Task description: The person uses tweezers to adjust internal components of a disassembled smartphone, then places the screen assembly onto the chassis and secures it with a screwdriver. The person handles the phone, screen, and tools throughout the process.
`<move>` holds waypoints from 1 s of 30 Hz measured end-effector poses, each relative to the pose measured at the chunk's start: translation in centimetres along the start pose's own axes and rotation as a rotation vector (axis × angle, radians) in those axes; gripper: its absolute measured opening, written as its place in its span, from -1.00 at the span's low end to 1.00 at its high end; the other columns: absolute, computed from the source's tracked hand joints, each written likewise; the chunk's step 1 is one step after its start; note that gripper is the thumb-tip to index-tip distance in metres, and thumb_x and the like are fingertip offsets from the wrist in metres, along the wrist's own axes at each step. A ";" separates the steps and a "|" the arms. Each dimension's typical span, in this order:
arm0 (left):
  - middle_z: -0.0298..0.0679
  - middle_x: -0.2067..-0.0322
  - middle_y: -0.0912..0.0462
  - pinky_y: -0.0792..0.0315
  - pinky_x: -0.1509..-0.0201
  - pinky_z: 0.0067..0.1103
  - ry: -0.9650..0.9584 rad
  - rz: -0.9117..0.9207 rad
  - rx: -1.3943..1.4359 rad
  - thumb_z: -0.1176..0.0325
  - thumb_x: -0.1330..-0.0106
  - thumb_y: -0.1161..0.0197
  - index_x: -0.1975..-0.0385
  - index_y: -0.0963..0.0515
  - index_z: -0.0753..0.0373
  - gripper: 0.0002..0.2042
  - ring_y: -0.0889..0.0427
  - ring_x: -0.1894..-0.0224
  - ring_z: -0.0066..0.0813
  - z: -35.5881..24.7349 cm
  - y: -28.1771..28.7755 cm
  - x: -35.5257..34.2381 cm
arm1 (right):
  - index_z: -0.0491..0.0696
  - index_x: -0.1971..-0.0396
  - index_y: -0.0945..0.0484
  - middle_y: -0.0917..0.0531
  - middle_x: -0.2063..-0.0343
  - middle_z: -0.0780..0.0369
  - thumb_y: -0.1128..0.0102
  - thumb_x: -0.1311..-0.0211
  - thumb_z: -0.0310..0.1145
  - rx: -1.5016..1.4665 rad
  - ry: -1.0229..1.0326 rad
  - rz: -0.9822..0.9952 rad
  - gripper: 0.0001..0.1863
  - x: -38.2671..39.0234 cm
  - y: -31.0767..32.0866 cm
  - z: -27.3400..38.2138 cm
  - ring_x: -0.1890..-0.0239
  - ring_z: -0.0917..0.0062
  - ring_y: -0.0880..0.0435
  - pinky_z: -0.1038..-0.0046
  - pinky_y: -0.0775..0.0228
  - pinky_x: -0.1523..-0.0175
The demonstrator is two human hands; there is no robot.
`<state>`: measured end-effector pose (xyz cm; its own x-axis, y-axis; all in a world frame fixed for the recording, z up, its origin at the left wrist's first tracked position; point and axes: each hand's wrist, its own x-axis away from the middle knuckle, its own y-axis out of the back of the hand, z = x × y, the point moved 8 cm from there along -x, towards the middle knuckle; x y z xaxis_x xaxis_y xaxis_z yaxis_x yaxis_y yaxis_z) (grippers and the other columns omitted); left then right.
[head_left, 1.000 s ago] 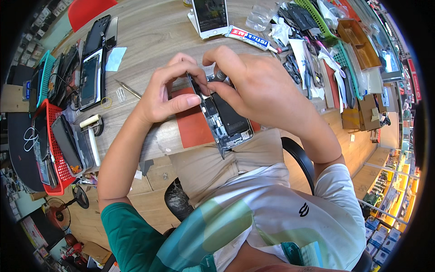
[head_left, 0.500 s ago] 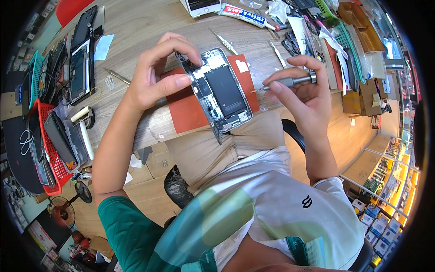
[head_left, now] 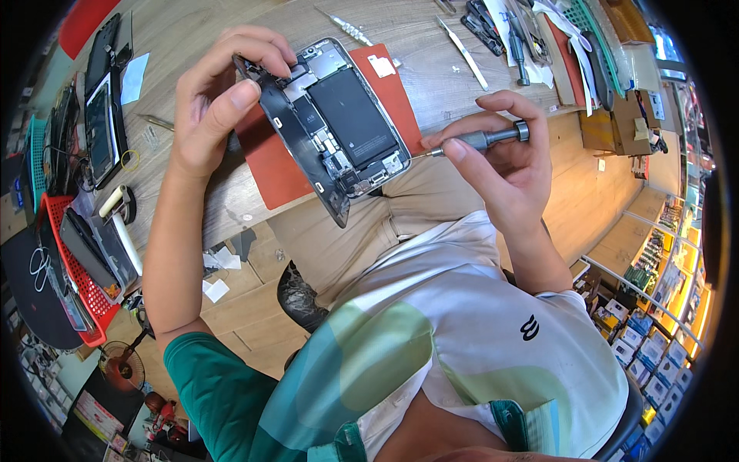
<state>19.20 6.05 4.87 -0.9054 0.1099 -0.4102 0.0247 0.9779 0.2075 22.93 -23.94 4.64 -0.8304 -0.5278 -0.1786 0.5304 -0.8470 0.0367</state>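
An opened smartphone (head_left: 350, 115) is tilted above a red-brown mat (head_left: 269, 165), its dark battery and circuit parts exposed. Its detached-edge screen panel (head_left: 296, 146) hangs folded out along the left side. My left hand (head_left: 219, 100) pinches the phone at its upper left, thumb and fingers closed on the panel and housing. A grey precision screwdriver (head_left: 485, 139) is in my right hand (head_left: 508, 165), held between thumb and fingers. The driver's thin tip points left and reaches the phone's lower right corner; whether it touches a screw I cannot make out.
Tweezers (head_left: 463, 54) and a white-handled pointed tool (head_left: 344, 27) lie beyond the phone. Another dark screwdriver (head_left: 517, 58) rests at the far right. On the left stand a red basket (head_left: 73, 254) of phone parts and a cream-handled roller (head_left: 115, 200).
The phone and my left hand have shifted left in view, and the screen panel stands wider from the housing. The screwdriver tip, earlier apart from the phone, is now at its lower right corner.
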 end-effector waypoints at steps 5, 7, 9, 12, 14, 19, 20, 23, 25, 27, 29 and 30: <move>0.03 -0.02 -0.63 -0.38 -0.30 -0.36 -0.009 0.003 -0.009 -0.04 -0.37 -0.27 0.14 -0.67 0.39 -0.51 -0.60 -0.10 -0.21 0.2 0.1 -0.2 | -0.15 -0.28 -0.30 -0.79 0.06 0.01 -0.42 -0.41 -0.66 0.021 0.053 -0.031 -0.43 -0.1 0.5 0.3 0.04 0.47 -0.82 0.46 -0.70 -0.04; 0.04 -0.01 -0.64 -0.36 -0.31 -0.35 -0.013 -0.002 -0.033 -0.04 -0.36 -0.26 0.15 -0.66 0.39 -0.51 -0.60 -0.11 -0.20 0.0 0.0 -0.1 | -0.17 -0.23 -0.37 -0.77 -0.03 0.00 -0.38 -0.44 -0.66 -0.015 0.148 -0.129 -0.52 -0.6 1.1 0.1 0.03 0.45 -0.82 0.43 -0.72 -0.04; 0.04 0.01 -0.65 -0.35 -0.31 -0.34 0.006 -0.010 -0.071 -0.06 -0.35 -0.25 0.16 -0.66 0.39 -0.50 -0.59 -0.10 -0.19 -0.1 0.1 -0.1 | -0.18 -0.13 -0.49 -0.74 -0.10 0.02 -0.37 -0.44 -0.66 0.150 0.265 -0.148 -0.65 -2.1 2.1 0.1 0.06 0.42 -0.83 0.44 -0.71 -0.02; 0.05 0.04 -0.66 -0.34 -0.29 -0.32 0.010 -0.011 -0.113 -0.10 -0.34 -0.24 0.18 -0.65 0.38 -0.47 -0.58 -0.08 -0.18 0.1 0.3 -0.1 | -0.18 0.02 -0.62 -0.73 -0.15 0.07 -0.36 -0.40 -0.66 0.601 0.427 -0.113 -0.78 -3.2 2.3 0.6 0.05 0.34 -0.83 0.43 -0.69 -0.01; 0.05 0.07 -0.67 -0.32 -0.28 -0.31 0.008 -0.013 -0.127 -0.16 -0.34 -0.24 0.19 -0.66 0.37 -0.44 -0.57 -0.05 -0.17 -0.4 0.0 -0.6 | -0.15 0.07 -0.69 -0.71 -0.14 0.09 -0.37 -0.32 -0.64 0.826 0.527 -0.080 -0.78 -3.7 1.7 0.1 -0.04 0.17 -0.77 0.34 -0.65 -0.06; 0.02 0.09 -0.68 -0.33 -0.28 -0.27 0.008 -0.030 -0.152 -0.23 -0.36 -0.24 0.20 -0.67 0.34 -0.40 -0.55 -0.07 -0.16 -0.4 0.0 -0.5 | -0.12 0.02 -0.71 -0.70 -0.17 0.11 -0.44 -0.31 -0.55 0.850 0.519 -0.039 -0.74 -4.2 0.6 -1.5 -0.05 0.18 -0.75 0.28 -0.62 -0.13; 0.01 0.09 -0.68 -0.34 -0.28 -0.26 0.013 -0.039 -0.146 -0.24 -0.35 -0.25 0.21 -0.67 0.33 -0.40 -0.55 -0.07 -0.15 -0.2 0.0 -0.3 | -0.12 0.02 -0.71 -0.70 -0.15 0.10 -0.45 -0.32 -0.53 0.856 0.527 -0.047 -0.75 -4.2 0.5 -0.9 -0.06 0.19 -0.75 0.28 -0.62 -0.13; -0.01 0.10 -0.68 -0.34 -0.29 -0.25 0.023 -0.051 -0.136 -0.27 -0.34 -0.26 0.22 -0.67 0.33 -0.38 -0.55 -0.08 -0.15 -0.3 -0.1 -0.4 | -0.14 0.05 -0.70 -0.71 -0.07 0.07 -0.47 -0.31 -0.46 0.884 0.522 -0.181 -0.75 -4.3 2.8 0.1 -0.05 0.15 -0.72 0.24 -0.59 -0.13; -0.02 0.10 -0.68 -0.34 -0.28 -0.25 0.020 -0.053 -0.145 -0.26 -0.34 -0.26 0.22 -0.67 0.33 -0.39 -0.55 -0.08 -0.16 -0.5 -0.1 -0.4 | -0.15 0.08 -0.70 -0.71 -0.01 0.07 -0.49 -0.29 -0.43 0.922 0.506 -0.297 -0.75 -4.4 5.8 0.4 -0.03 0.14 -0.71 0.22 -0.58 -0.12; -0.02 0.09 -0.69 -0.33 -0.28 -0.25 0.030 -0.050 -0.137 -0.24 -0.34 -0.26 0.22 -0.68 0.33 -0.41 -0.55 -0.08 -0.16 -0.5 -0.2 -0.5 | -0.15 0.09 -0.71 -0.72 0.02 0.08 -0.51 -0.28 -0.41 0.977 0.485 -0.401 -0.75 -4.1 9.1 0.5 -0.01 0.15 -0.72 0.23 -0.58 -0.11; -0.01 0.09 -0.69 -0.33 -0.29 -0.26 0.038 -0.051 -0.131 -0.22 -0.33 -0.26 0.22 -0.68 0.33 -0.42 -0.54 -0.08 -0.17 -0.5 -0.2 -0.5 | -0.14 0.13 -0.73 -0.73 0.06 0.09 -0.51 -0.28 -0.41 0.991 0.416 -0.422 -0.77 -3.7 10.9 0.1 0.01 0.15 -0.72 0.23 -0.58 -0.09; -0.01 0.09 -0.70 -0.32 -0.29 -0.27 0.036 -0.048 -0.126 -0.21 -0.33 -0.26 0.22 -0.68 0.33 -0.42 -0.54 -0.07 -0.17 -0.4 -0.3 -0.6 | -0.14 0.14 -0.73 -0.73 0.07 0.10 -0.51 -0.27 -0.41 0.998 0.382 -0.435 -0.78 -3.6 11.5 -0.1 0.02 0.16 -0.72 0.23 -0.58 -0.08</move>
<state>19.53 5.61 5.43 -0.9191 0.0552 -0.3902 -0.0698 0.9516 0.2992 32.01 -31.79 5.62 -0.7138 -0.2687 -0.6468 -0.3009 -0.7162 0.6297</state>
